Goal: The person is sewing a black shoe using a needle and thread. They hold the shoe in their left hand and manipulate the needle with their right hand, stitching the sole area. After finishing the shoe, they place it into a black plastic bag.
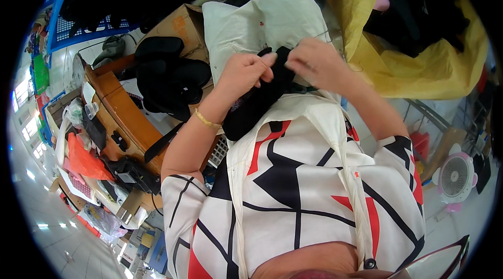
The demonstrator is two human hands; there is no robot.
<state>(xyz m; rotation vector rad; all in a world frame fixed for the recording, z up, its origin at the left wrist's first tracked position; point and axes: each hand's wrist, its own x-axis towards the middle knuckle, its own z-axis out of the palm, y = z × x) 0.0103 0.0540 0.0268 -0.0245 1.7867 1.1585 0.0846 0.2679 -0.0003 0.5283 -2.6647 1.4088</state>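
Note:
A black cloth shoe [249,113] lies slanted across my lap, its rounded end toward me at the left. My left hand [245,73], with a gold-coloured bracelet at the wrist, is closed over the shoe's upper part, thumb and forefinger pinched. Just right of the shoe's far end is my right hand [316,63], slightly blurred, its fingers drawn together. What the right fingers hold is too small to make out; a thin dark line shows beside them. Under and beyond both hands spreads a whitish cloth [230,25].
Several black shoes [170,77] are piled at left, by a cardboard box [183,30] and a wooden sewing table [128,116]. A yellow bag [424,80] with black items stands at far right. A white-and-pink fan [455,177] is at right. A blue crate [86,27] stands far left.

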